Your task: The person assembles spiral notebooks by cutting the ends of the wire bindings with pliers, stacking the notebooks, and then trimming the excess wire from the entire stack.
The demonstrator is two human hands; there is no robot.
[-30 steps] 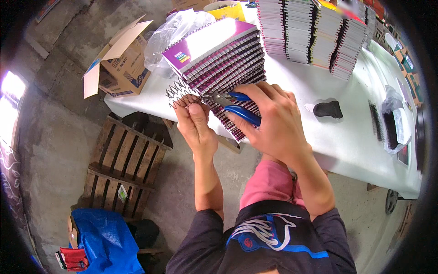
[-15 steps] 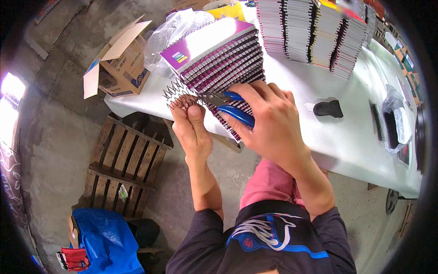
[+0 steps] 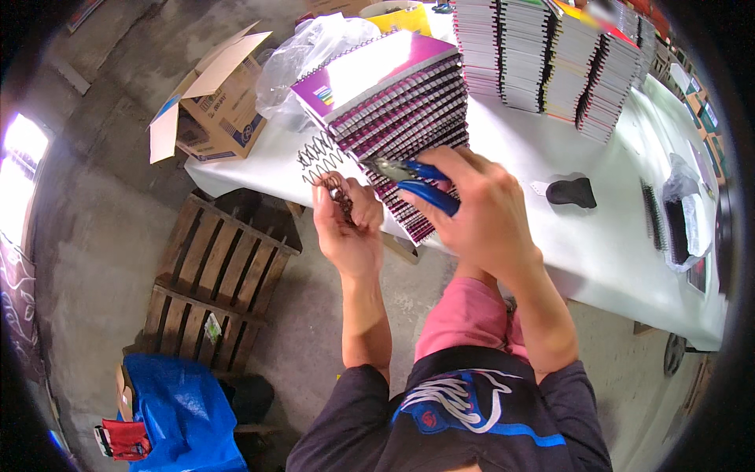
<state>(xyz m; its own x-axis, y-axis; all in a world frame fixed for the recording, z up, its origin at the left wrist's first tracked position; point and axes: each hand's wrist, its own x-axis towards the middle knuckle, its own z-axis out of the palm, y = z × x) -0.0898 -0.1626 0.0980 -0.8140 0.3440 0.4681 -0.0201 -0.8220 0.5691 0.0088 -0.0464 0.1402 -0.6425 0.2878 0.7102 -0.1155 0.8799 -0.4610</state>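
Observation:
My right hand (image 3: 487,197) is wrapped round blue-handled pliers (image 3: 431,198). Their metal jaws lie in front of a tall stack of spiral notebooks (image 3: 405,114) with purple covers on the white table. My left hand (image 3: 350,228) is curled, palm up, around several dark spiral binding wires (image 3: 318,160), whose zigzag coils stick out past the fingers beside the stack's left edge. More dark coil shows in the palm. The plier jaws sit apart from the left hand, up and to its right. Whether they touch a notebook's wire I cannot tell.
Behind the stack lies clear plastic wrap (image 3: 303,67), beside an open cardboard box (image 3: 216,118). More notebook stacks (image 3: 523,59) stand at the back right. A dark pouch-like item (image 3: 572,192) rests on the white table (image 3: 519,157). Wooden pallets (image 3: 216,275) are at the lower left.
My left hand has turned palm up and dropped slightly, showing coil in the palm. The pliers have moved right, away from the left hand's fingers.

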